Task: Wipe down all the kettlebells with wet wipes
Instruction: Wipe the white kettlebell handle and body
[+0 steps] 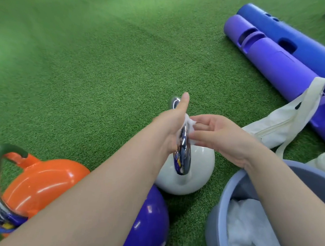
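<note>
While the left hand (170, 123) grips the white round kettlebell's (197, 166) chrome handle (183, 150), the right hand (218, 136), fingers loosely extended, apparently pinches a crumpled white wet wipe (190, 123) against it.

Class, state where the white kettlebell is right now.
In the head view, the white kettlebell stands centre on the green turf, between the purple kettlebell and the blue basin.

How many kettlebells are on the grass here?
3 plainly: a white kettlebell at centre under the hands, an orange kettlebell at lower left, a purple kettlebell beneath the left forearm. A white object at the bottom edge may be another.
</note>
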Tool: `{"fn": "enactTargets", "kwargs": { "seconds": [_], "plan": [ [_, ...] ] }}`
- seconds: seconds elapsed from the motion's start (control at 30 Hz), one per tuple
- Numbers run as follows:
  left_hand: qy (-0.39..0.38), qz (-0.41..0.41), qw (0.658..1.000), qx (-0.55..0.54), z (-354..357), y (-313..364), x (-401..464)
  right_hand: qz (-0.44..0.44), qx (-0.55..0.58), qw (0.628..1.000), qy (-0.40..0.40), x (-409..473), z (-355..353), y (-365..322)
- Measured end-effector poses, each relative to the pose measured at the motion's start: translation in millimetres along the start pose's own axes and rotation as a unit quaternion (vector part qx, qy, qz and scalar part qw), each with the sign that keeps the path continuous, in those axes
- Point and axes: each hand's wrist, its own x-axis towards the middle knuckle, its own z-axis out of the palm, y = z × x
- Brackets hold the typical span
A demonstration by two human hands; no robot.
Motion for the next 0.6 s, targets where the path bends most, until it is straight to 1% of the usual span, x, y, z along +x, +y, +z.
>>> {"fn": "enactTargets", "kwargs": {
  "seconds": [0.07, 0.13, 0.17, 0.23, 0.3, 0.33, 0.4, 0.47, 0.6],
  "plan": [
    [-0.045, 0.014, 0.998, -0.045, 1, 5, -13, 0.008, 0.014, 0.999, -0.035, -2, 1, -1],
    [-0.068, 0.035, 0.992, -0.103, 1, 2, -24, 0.012, 0.005, 0.999, -0.044, -3, 4, -1],
    [-0.054, 0.052, 0.988, -0.132, 0, -3, -28, 0.013, 0.000, 0.999, -0.034, -3, 7, -1],
    [0.017, 0.115, 0.978, -0.174, -5, -18, -28, 0.016, -0.004, 1.000, -0.014, -2, 15, -1],
    [0.102, 0.186, 0.965, -0.155, -9, -36, -26, 0.020, -0.011, 1.000, -0.004, 1, 18, 2],
    [0.130, 0.211, 0.961, -0.120, -11, -44, -24, 0.026, -0.010, 1.000, 0.000, 2, 19, 4],
    [0.146, 0.230, 0.962, -0.036, -10, -59, -18, 0.041, -0.002, 0.999, -0.007, 2, 16, 5],
    [0.152, 0.231, 0.961, 0.016, -10, -70, -17, 0.055, -0.012, 0.998, -0.025, 1, 14, 4],
    [0.166, 0.231, 0.958, 0.020, -9, -79, -23, 0.068, -0.064, 0.994, -0.050, 1, 10, 3]
  ]
}}
